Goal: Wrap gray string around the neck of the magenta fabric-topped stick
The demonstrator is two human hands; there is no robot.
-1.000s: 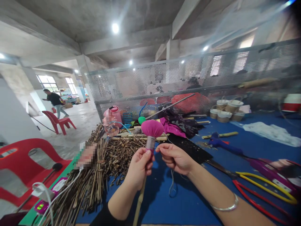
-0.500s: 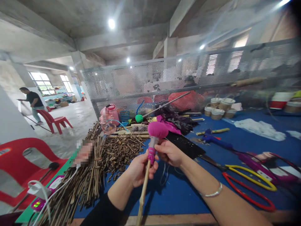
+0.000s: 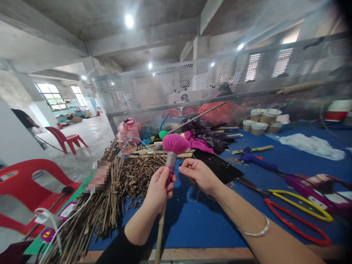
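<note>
My left hand is closed round a bamboo stick just below its padded pink cloth head. Grey thread is wound round the neck under the pink head. My right hand pinches a thin thread beside that neck, and the thread's slack loops down onto the blue table cover. A silver bangle sits on my right wrist.
A pile of dry twigs lies left of my hands. Red and yellow shears and a purple tool lie to the right. Behind are a pink jug, dark and pink cloth, small baskets and a mesh fence. Red chairs stand left.
My left hand slid up the stick toward the pink head. My right hand moved slightly back from the neck with the thread. The person in the background walked left, mostly out of view.
</note>
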